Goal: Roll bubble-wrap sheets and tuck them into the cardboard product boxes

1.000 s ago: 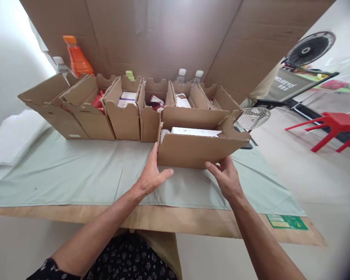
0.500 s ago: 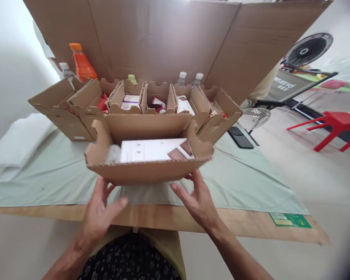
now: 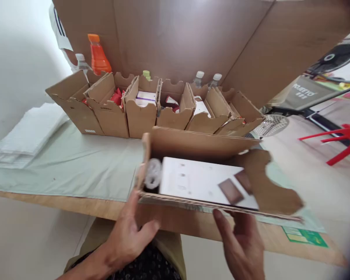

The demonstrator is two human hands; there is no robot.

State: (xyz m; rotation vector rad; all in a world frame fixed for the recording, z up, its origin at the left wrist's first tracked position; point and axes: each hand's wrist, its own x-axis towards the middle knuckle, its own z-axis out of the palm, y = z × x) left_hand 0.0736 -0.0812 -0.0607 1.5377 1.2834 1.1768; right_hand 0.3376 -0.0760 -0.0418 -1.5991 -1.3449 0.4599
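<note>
I hold an open brown cardboard box (image 3: 198,142) off the table, close to my body. Inside it lies a flat white carton (image 3: 204,182) with two brown squares printed on it, and a small white roll (image 3: 153,174) sits at its left end. My left hand (image 3: 128,237) grips the box's near left underside, thumb pointing right. Under the near right side, my right hand (image 3: 240,245) supports it with curled fingers. The box's right end flap (image 3: 268,186) has a scalloped edge.
A row of several open cardboard boxes (image 3: 140,111) with packets stands on a pale green cloth (image 3: 76,163). Behind them are an orange bottle (image 3: 98,56), clear bottles and a tall cardboard screen (image 3: 177,35). Folded white sheets (image 3: 29,134) lie left; a red stool (image 3: 341,142) stands right.
The box has been lifted from the row and drawn toward me, then shifted right and closer. Both hands moved with it, sliding under its near side.
</note>
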